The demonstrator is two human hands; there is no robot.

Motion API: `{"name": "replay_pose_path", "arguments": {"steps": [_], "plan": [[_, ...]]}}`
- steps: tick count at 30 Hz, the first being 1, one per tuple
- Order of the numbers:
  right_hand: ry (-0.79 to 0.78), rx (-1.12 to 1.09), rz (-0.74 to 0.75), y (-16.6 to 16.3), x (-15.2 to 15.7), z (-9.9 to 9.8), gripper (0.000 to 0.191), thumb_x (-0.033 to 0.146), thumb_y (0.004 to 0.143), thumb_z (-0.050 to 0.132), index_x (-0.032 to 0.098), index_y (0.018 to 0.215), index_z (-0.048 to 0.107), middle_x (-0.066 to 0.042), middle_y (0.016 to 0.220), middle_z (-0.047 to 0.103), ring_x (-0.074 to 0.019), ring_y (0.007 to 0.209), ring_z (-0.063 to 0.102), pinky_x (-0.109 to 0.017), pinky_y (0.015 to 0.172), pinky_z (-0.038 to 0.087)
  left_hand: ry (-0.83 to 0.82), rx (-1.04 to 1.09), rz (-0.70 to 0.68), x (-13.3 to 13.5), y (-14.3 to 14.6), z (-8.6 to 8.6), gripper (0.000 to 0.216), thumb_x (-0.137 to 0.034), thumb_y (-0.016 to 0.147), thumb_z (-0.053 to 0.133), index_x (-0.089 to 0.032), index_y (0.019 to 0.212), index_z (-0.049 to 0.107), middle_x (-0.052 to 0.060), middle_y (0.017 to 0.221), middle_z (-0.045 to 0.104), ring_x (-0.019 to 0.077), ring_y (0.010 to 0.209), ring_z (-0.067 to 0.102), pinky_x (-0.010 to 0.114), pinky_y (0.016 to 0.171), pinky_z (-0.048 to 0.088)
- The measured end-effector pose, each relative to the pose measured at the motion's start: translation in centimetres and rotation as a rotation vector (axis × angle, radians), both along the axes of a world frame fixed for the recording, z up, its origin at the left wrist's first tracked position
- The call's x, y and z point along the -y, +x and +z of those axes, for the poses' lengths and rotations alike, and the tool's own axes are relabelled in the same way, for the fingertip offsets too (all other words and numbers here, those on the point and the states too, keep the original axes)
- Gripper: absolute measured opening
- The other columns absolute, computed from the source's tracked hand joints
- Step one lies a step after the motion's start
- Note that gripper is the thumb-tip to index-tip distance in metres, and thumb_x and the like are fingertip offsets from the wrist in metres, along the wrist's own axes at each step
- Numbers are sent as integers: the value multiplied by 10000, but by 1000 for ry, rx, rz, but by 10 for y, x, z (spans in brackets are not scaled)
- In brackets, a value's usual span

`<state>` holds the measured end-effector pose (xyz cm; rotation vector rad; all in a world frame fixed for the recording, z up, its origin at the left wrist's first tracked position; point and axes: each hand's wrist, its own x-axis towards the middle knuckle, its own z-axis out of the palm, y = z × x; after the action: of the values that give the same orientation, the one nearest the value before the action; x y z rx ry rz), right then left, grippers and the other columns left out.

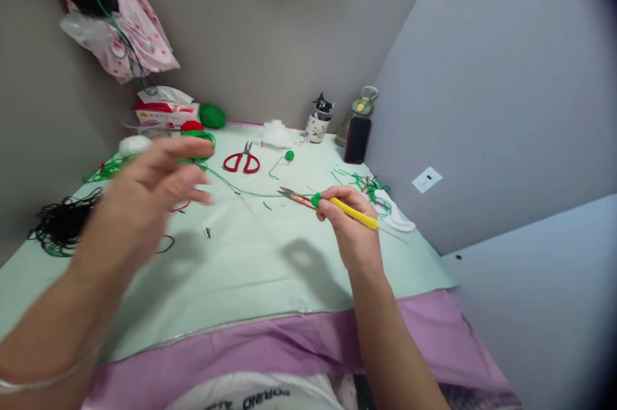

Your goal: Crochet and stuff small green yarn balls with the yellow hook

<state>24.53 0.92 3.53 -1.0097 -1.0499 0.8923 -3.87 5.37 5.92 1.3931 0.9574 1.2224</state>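
Note:
My right hand (pixel 349 223) is closed around yellow-handled snips (pixel 354 213), whose pointed metal blades stick out to the left. A small green crocheted piece (pixel 316 200) is pinched in the same fingers. A thin metal rod (pixel 394 234) also pokes out behind that hand; its kind is unclear. Green yarn (pixel 255 193) stretches leftward over the table from near the piece. My left hand (pixel 149 191), blurred by motion, is raised over the left side with fingers apart and nothing visible in them. Its nearest neighbours are a green yarn bundle (pixel 205 135) and black yarn (pixel 65 220).
Red-handled scissors (pixel 250 162), a small green ball (pixel 289 155) and white stuffing (pixel 276 133) lie on the pale tabletop (pixel 241 268). Behind stand a tissue box (pixel 166 114), a cup (pixel 318 125), a bottle (pixel 362 105) and a phone (pixel 357 140). Yarn scraps (pixel 369 185) lie right, beside the wall.

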Motion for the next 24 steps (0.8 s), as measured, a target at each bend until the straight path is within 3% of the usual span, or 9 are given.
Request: {"name": "replay_pose_path", "arguments": {"steps": [4, 6, 9, 11, 13, 16, 18, 21, 24], "plan": [[17, 2, 69, -27, 20, -1, 130, 264, 796, 833, 240, 834, 711, 27, 782, 680, -112, 665, 579, -259, 628, 479, -159, 300, -407, 33, 73, 2, 506, -587, 870, 729, -380, 1326, 655, 20, 1625, 465, 365, 1460, 462, 488, 1036, 574], [64, -5, 111, -36, 30, 0, 125, 217, 799, 829, 243, 823, 710, 25, 791, 683, -112, 670, 590, -254, 621, 487, -202, 432, -404, 32, 90, 3, 402, -578, 957, 614, -349, 1282, 673, 28, 1599, 508, 318, 1480, 459, 496, 1104, 516], [122, -5, 133, -43, 42, 2, 134, 153, 807, 811, 249, 824, 719, 10, 820, 687, -128, 729, 624, -251, 615, 497, -109, 493, -212, 22, 95, 2, 516, -580, 1040, 409, -236, 770, 684, 37, 1328, 725, 279, 1433, 521, 529, 1168, 430], [155, 17, 89, -42, 46, 2, 145, 128, 830, 784, 258, 846, 722, 4, 838, 682, -136, 756, 629, -253, 618, 502, 118, 309, -75, 19, 91, -4, 625, -528, 1064, 366, -226, 554, 566, 29, 1177, 783, 260, 1438, 503, 513, 1252, 286], [200, 75, 10, -40, 48, 1, 163, 111, 860, 746, 272, 878, 723, 1, 860, 681, -143, 791, 636, -264, 651, 516, 350, -20, -47, 22, 86, -12, 527, -470, 1034, 491, -248, 588, 664, 36, 1204, 774, 287, 1474, 430, 515, 1294, 114], [260, 238, -89, -39, 49, -4, 195, 101, 902, 689, 289, 938, 723, -16, 927, 690, -167, 879, 650, -308, 751, 539, 283, -158, -113, 33, 83, -22, 140, -403, 894, 730, -289, 934, 801, 62, 1151, 747, 317, 1277, 566, 497, 1180, 347], [283, 333, -111, -41, 49, -8, 219, 97, 917, 664, 297, 987, 717, -30, 962, 693, -187, 921, 653, -345, 802, 544, 75, -51, -146, 40, 86, -24, 238, -378, 843, 791, -295, 1066, 775, 34, 996, 707, 252, 975, 653, 398, 925, 529], [329, 400, -137, -45, 48, -15, 231, 97, 912, 666, 297, 1017, 712, -46, 972, 689, -209, 939, 656, -377, 815, 552, -137, 105, -205, 44, 91, -26, 268, -344, 854, 792, -282, 1112, 753, -29, 827, 619, 145, 688, 611, 292, 698, 540], [330, 405, -156, -48, 47, -18, 180, 116, 916, 665, 283, 967, 713, -50, 931, 690, -215, 909, 659, -385, 794, 556, -225, 205, -228, 43, 94, -30, 293, -329, 862, 791, -273, 1147, 746, -42, 838, 620, 120, 677, 639, 272, 704, 565]]}}
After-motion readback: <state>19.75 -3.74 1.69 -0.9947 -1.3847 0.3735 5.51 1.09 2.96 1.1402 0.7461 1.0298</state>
